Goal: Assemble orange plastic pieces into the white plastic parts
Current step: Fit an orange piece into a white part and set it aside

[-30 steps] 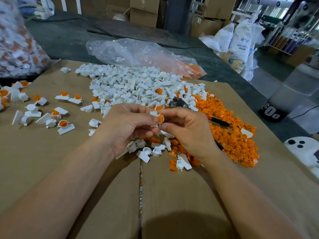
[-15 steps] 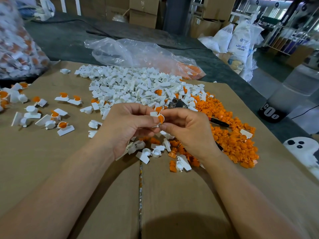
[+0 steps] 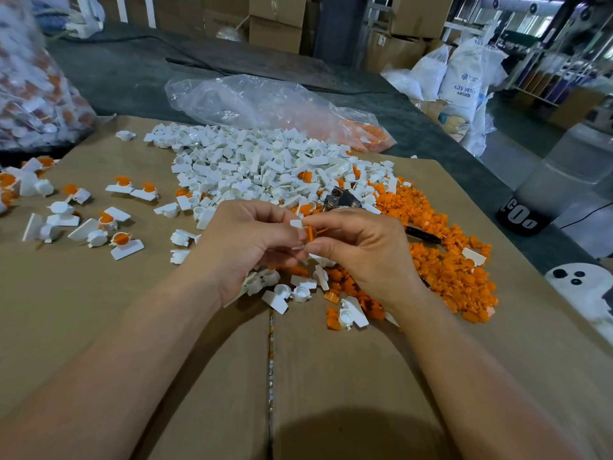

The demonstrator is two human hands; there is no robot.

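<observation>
The left hand (image 3: 245, 247) has its fingers curled and pinches a small white plastic part (image 3: 296, 224). The right hand (image 3: 361, 250) pinches a little round orange plastic piece (image 3: 310, 233) and holds it against the white part, just above the brown cardboard table (image 3: 99, 327). Fingers hide most of both, so I cannot tell if the orange piece is all the way in.
</observation>
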